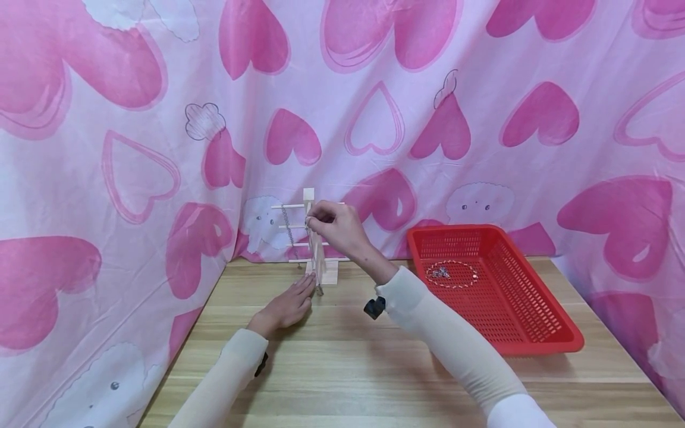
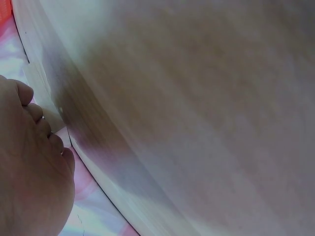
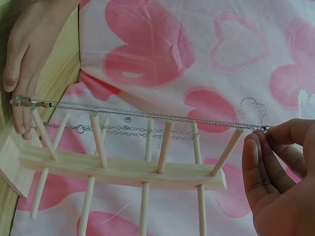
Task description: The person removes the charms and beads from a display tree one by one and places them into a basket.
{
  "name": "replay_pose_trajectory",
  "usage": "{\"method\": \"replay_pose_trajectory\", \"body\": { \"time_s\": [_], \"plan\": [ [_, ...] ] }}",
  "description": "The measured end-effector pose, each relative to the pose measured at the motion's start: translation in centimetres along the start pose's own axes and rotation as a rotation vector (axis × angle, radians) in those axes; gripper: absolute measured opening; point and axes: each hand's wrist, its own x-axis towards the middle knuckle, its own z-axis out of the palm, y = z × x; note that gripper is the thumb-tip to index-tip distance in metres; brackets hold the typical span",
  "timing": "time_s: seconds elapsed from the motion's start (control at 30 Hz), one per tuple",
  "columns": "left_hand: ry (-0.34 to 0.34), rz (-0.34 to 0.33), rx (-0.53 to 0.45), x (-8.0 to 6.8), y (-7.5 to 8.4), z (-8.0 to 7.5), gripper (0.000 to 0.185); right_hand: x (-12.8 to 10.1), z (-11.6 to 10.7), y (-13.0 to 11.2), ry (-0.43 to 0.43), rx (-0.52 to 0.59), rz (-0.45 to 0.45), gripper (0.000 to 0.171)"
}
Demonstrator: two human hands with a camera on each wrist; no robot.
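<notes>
Silver chain necklace hangs down alongside the pegs of the wooden stand, top end pinched between right hand thumb and fingers, pendant end low by the left hand; can't tell if they touch. Left fingers lie straight at the stand's base, gripping nothing visible; second chain hangs on the pegs. Right of that on the table: red basket with beaded loop inside.

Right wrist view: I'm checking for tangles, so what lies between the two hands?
In the right wrist view, a silver chain runs from the right hand to in front of the left hand, passing wooden pegs and a second chain.
</notes>
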Motion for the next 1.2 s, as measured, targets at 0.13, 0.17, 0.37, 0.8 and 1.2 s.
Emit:
{"method": "replay_pose_trajectory", "body": {
  "time_s": [0.13,0.17,0.37,0.8,1.2],
  "plan": [
    [-0.002,-0.001,0.002,-0.1,0.0,0.0,0.061,-0.2,-0.3,-0.3,0.002,0.013,0.004,0.007],
    [0.005,0.003,-0.006,-0.1,0.1,0.0,0.061,-0.3,-0.4,-0.3,0.004,0.012,0.007,0.007],
    [0.016,0.009,-0.016,-0.3,0.2,-0.1,0.061,-0.5,-1.2,-0.3,0.026,0.005,0.014,0.007],
    [-0.016,-0.003,0.012,-0.3,0.3,-0.3,0.061,-0.3,-4.5,0.3,0.111,0.046,-0.02,0.006],
    [-0.016,0.01,0.024,-0.2,0.2,-0.5,0.061,-0.3,-9.5,0.5,0.174,-0.022,0.032,0.01]
  ]
}}
